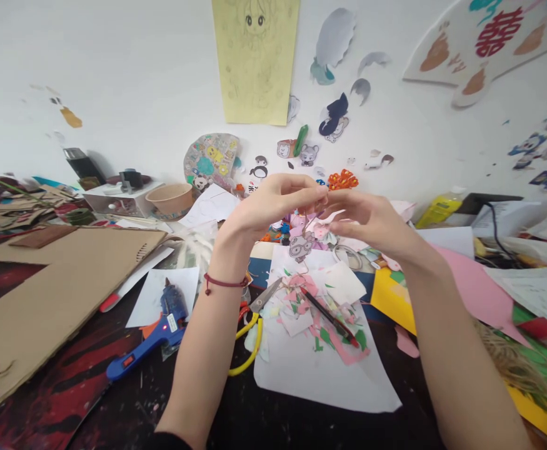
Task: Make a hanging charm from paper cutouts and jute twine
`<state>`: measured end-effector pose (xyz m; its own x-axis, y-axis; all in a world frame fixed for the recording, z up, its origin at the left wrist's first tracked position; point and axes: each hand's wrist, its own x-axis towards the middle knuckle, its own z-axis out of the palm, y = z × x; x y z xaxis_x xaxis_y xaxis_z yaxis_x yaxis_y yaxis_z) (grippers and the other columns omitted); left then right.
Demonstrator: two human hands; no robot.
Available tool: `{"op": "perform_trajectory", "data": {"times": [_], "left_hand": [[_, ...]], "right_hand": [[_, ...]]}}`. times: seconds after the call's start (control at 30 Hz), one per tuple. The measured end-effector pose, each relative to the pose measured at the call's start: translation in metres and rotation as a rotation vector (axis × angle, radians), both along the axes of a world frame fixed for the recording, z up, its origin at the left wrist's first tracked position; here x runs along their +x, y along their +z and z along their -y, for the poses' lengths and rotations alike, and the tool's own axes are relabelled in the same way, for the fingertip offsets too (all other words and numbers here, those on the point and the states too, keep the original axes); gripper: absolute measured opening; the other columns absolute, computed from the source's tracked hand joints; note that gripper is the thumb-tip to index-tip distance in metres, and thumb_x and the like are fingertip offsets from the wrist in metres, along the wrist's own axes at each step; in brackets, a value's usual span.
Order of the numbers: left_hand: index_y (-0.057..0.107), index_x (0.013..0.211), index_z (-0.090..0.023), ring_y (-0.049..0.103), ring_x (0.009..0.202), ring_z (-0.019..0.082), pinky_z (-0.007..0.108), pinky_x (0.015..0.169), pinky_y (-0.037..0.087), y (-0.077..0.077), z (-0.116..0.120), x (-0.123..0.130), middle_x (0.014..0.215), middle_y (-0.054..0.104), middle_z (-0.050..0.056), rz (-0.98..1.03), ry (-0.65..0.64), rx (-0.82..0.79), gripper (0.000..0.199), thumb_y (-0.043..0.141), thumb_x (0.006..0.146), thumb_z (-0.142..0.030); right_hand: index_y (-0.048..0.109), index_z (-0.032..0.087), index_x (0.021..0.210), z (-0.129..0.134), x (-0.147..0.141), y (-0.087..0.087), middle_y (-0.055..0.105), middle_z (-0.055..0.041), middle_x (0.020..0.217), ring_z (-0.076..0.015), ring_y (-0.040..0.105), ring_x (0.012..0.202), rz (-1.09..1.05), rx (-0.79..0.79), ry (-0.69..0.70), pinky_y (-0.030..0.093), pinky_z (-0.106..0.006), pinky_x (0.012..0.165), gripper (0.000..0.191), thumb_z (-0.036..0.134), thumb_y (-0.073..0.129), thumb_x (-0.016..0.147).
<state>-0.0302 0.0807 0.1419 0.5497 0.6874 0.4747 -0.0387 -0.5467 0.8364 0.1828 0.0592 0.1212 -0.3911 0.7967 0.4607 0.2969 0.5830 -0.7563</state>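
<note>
My left hand [282, 203] and my right hand [369, 219] are raised over the middle of the desk, fingertips meeting. Both are closed in a pinch, but what lies between the fingers is too small to make out. Just below them shows a small grey paper cutout of a figure with round glasses [300, 247]; whether it hangs from my fingers I cannot tell. Under it, a white sheet [320, 387] carries pink and green paper scraps [296, 294] and a dark pen with red ends [329, 315]. Yellow-handled scissors [257, 337] lie beside my left forearm.
At left are a blue glue gun [160, 334] with its cord, a large cardboard piece [67, 300] and a tan bowl [170, 199]. Behind the hands are orange pipe-cleaner shapes [343, 180]. Yellow card [392, 300], pink paper [474, 287] and a yellow bottle [438, 207] are at right.
</note>
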Motion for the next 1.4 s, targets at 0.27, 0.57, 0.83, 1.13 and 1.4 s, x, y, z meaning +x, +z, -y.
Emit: {"op": "perform_trajectory", "data": {"times": [0.27,0.57,0.83,1.13,1.4], "left_hand": [[0.069,0.068,-0.017,0.051,0.061,0.007,0.021,0.058,0.04,0.004,0.005,0.002,0.063,0.058,-0.001,0.031,0.018,-0.041,0.023,0.066,0.086,-0.03],[0.073,0.075,-0.017,0.054,0.064,0.007,0.022,0.064,0.045,0.004,0.003,0.001,0.07,0.067,0.002,0.086,0.115,-0.074,0.019,0.066,0.087,-0.03],[0.075,0.087,-0.017,0.054,0.064,0.006,0.02,0.064,0.045,0.004,0.004,0.0,0.069,0.065,0.0,0.114,0.118,-0.06,0.015,0.066,0.087,-0.029],[0.072,0.078,-0.018,0.055,0.063,0.007,0.022,0.063,0.045,0.007,0.008,-0.006,0.068,0.064,0.001,0.102,0.09,-0.015,0.021,0.065,0.09,-0.034],[0.069,0.071,-0.016,0.055,0.065,0.008,0.022,0.065,0.045,0.008,0.01,-0.006,0.069,0.065,0.001,-0.003,0.032,0.011,0.024,0.065,0.088,-0.032]], "right_hand": [[0.076,0.021,0.089,-0.001,-0.021,-0.012,0.076,-0.0043,0.086,-0.02,0.07,0.081,0.059,-0.103,0.105,0.057,-0.034,0.075,0.029,0.044,0.081,0.072],[0.076,0.02,0.08,-0.005,-0.026,-0.021,0.073,-0.0035,0.074,-0.0169,0.064,0.062,0.009,0.127,-0.159,0.051,-0.032,0.059,0.025,0.044,0.079,0.074],[0.075,0.021,0.091,-0.006,-0.023,-0.018,0.075,-0.0044,0.092,-0.0154,0.064,0.066,0.052,0.061,-0.101,0.051,-0.031,0.061,0.033,0.048,0.08,0.073],[0.075,0.024,0.095,0.004,-0.01,-0.001,0.075,-0.0046,0.103,-0.0204,0.069,0.091,-0.015,0.115,-0.172,0.056,-0.036,0.082,0.023,0.042,0.074,0.081],[0.075,0.025,0.092,0.014,-0.021,0.002,0.075,-0.0033,0.097,-0.0202,0.07,0.087,-0.111,0.104,-0.085,0.057,-0.037,0.079,0.017,0.038,0.076,0.08]]}}
